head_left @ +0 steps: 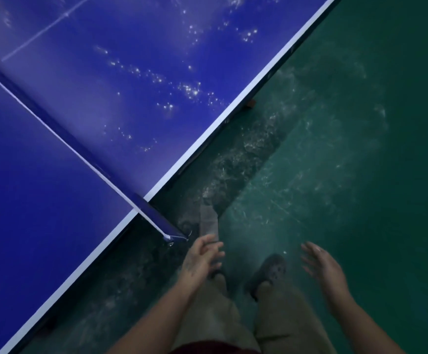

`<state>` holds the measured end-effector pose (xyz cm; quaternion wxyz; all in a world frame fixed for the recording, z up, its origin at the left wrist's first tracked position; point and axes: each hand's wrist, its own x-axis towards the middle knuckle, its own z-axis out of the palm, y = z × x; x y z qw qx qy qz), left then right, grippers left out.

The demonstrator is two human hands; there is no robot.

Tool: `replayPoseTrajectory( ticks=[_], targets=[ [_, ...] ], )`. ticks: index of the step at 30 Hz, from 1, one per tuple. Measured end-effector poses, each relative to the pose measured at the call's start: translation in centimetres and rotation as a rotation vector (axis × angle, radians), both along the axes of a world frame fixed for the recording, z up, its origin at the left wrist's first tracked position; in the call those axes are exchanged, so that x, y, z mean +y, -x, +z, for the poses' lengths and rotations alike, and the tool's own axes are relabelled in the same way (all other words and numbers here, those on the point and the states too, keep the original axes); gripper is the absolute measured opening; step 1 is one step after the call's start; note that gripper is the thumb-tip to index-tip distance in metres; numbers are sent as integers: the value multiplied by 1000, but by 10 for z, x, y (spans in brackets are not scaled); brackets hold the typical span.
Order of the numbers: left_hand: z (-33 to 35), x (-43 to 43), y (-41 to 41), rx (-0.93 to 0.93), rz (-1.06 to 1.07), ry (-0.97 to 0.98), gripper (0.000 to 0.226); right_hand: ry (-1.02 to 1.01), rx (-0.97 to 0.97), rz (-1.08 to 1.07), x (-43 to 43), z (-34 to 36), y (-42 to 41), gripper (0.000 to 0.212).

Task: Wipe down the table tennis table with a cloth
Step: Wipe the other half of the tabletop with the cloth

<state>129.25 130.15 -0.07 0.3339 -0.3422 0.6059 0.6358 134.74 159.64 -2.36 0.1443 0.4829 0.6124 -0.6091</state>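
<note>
The blue table tennis table [41,200] with its white edge line fills the upper left. Its net [62,139] runs diagonally down to the net post [174,237] at the near side edge. Glinting wet specks [189,89] dot the far half of the surface. My left hand [201,260] is over the floor just right of the net post, fingers curled on a grey strip of cloth [209,221] that sticks out away from me. My right hand [322,267] hovers over the floor with its fingers spread and nothing in it. Neither hand touches the table.
I stand on a green floor [374,175] beside the table's long edge, with pale scuffed or wet patches near my feet. My sandalled foot [271,272] and beige trousers show below. Dark table supports [250,104] sit under the edge.
</note>
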Motion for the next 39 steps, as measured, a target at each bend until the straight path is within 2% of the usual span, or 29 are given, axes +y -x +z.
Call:
replayPoseTrajectory(
  ticks=[6,11,14,22,30,33,37,39],
  targets=[
    [-27,20,0,-24,2,54,42,68,-22,98,-8,-34,22,25],
    [-80,50,16,-46,29,106,45,167,-10,222,-19,-87,50,22],
    [-130,65,27,-60,37,134,47,173,17,277,-15,-133,64,22],
    [-308,78,55,-97,31,215,54,198,16,503,-18,-313,88,27],
    [-471,52,66,-152,142,246,48,235,-49,550,-42,-476,98,23],
    [-534,33,68,-149,85,307,44,230,-68,602,-54,-527,91,29],
    [-601,15,71,-184,-120,396,30,223,-124,708,-77,-584,91,39],
    [-628,6,76,-165,-184,446,39,222,-112,754,-91,-611,94,39]
  ],
)
